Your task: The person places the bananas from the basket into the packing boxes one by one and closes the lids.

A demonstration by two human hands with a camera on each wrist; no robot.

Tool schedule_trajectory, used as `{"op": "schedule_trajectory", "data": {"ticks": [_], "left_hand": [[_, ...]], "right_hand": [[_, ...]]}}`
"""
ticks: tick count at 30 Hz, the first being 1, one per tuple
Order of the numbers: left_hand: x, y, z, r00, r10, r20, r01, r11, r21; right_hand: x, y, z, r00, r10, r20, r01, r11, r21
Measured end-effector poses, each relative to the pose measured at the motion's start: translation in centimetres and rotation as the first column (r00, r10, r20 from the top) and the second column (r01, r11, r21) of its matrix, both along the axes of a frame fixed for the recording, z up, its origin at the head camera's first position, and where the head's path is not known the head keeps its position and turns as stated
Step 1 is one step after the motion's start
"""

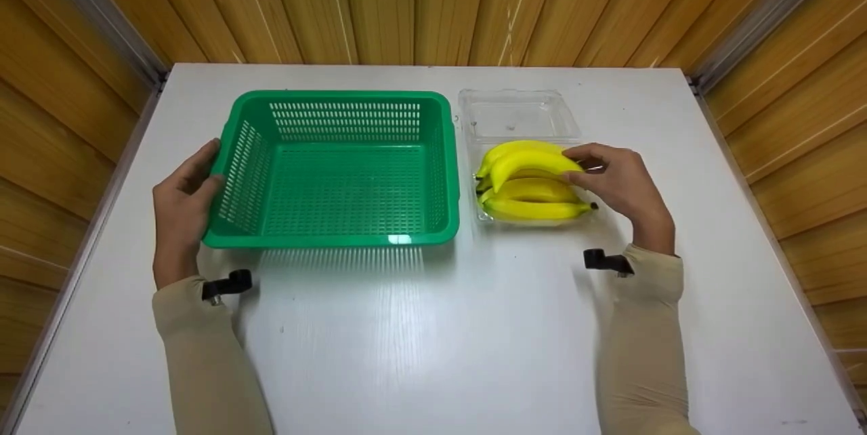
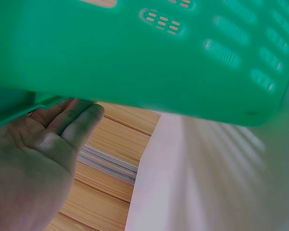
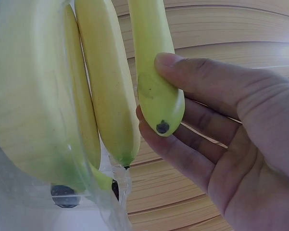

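A green basket [image 1: 345, 191] with a slotted pattern and yellow, black-tipped bananas [image 1: 535, 190] contrast with a white tabletop [image 1: 433, 340], beige sleeves [image 1: 210, 360] and golden-brown, wood-grained wall panels [image 1: 379, 8].

This place seems to be a small enclosed work booth, arranged rather like a lab station; in which kind of building it stands, I cannot tell. A plain white table [image 1: 420, 333] takes up most of its width. Behind the table there is a back wall [image 1: 379, 8] of yellow-brown boards with wood-like grain, and similar boards form the left wall [image 1: 47, 164] and the right wall [image 1: 806, 150] beside it. Grey metal profiles [image 1: 100, 11] run upward from the table's two far corners, where the walls meet. Over the table, black mounts [image 1: 230, 282] are fixed at both sleeve cuffs [image 1: 657, 272], which suggests a recording station.
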State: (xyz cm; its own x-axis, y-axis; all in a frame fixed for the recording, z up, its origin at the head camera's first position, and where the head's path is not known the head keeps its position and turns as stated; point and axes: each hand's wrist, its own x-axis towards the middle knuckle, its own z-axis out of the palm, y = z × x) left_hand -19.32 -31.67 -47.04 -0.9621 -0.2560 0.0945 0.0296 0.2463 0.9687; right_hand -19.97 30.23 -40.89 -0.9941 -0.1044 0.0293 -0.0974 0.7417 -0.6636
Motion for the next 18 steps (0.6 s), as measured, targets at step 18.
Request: {"op": "schedule_trajectory", "data": {"ticks": [18], "left_hand": [[0.15, 0.11, -0.01, 0.999, -0.005, -0.040, 0.006, 1.000, 0.009]], "right_hand": [[-0.17, 0.26, -0.53, 0.996, 0.038, 0.078, -0.039, 0.999, 0.002]]}}
